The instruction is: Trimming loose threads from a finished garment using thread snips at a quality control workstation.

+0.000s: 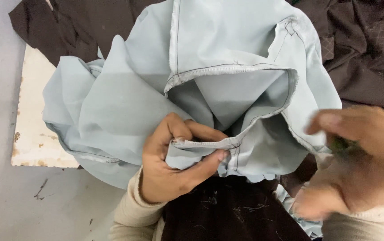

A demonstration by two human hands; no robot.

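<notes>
Pale blue cloth [147, 89] sits pinched at its stitched hem in our left hand [174, 165], seam upturned, while our blurred right hand [357, 160] curls round something green [341, 145].

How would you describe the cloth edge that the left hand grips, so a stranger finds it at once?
Start at the big pale blue garment in the middle. At its lower centre, the left hand pinches a frayed seam edge with dark stitching. The brown fabric around it is far darker.
</notes>
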